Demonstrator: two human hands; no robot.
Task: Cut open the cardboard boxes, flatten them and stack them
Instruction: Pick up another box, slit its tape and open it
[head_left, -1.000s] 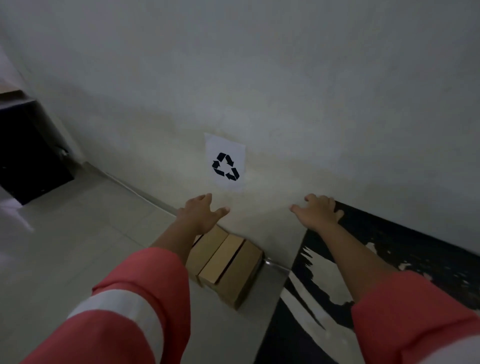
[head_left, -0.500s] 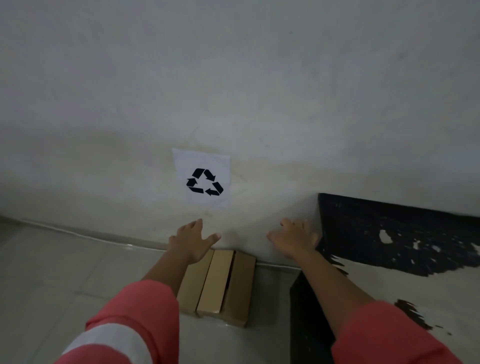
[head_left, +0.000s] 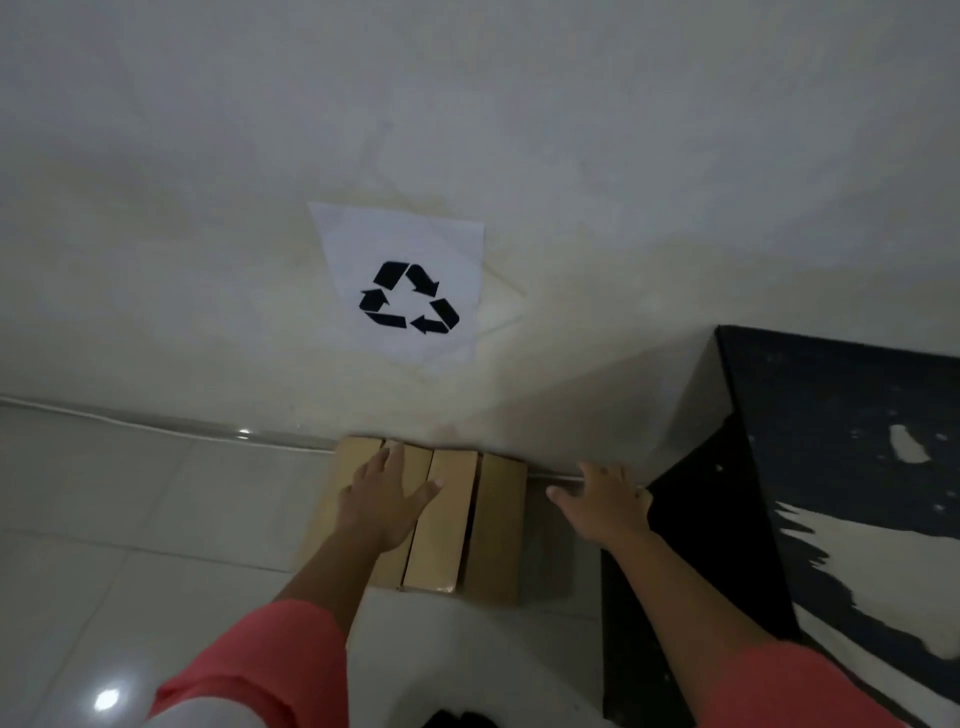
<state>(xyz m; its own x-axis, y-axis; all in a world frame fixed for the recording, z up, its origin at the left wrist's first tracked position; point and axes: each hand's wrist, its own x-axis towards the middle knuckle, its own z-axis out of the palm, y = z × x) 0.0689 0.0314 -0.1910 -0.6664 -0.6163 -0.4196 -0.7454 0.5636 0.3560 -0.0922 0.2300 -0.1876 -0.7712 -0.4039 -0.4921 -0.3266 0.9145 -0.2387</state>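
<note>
An off-white plastered wall (head_left: 519, 130) fills the upper half of the view, stained yellowish low down. Below it lies a floor of glossy pale tiles (head_left: 130, 519), meeting the wall along a thin light skirting. At the right stands a black box-shaped unit (head_left: 831, 415) with white worn patches on its top, its far end against the wall.

The flattened brown cardboard boxes (head_left: 496, 519) lie on the floor between the open tiles and the black unit. They show as long, plain tan panels side by side, parted by dark creases or gaps, with some thickness visible at the near edge. Their long axis runs from the person straight toward the wall, and the far end touches the wall's foot. A narrow strip of floor separates the right edge from the black unit; on the left and at the near end the tiles lie open.

Directly above the cardboard, a white sheet of paper printed with a black recycling symbol (head_left: 405, 249) is stuck on the wall.

Both arms wear coral-red sleeves (head_left: 260, 665). The left hand (head_left: 382, 504) is released, fingers straight and spread, palm down on the left panels. The right hand (head_left: 605, 506) is also released, fingers spread, grasping nothing, over the floor strip beside the black unit's corner
</note>
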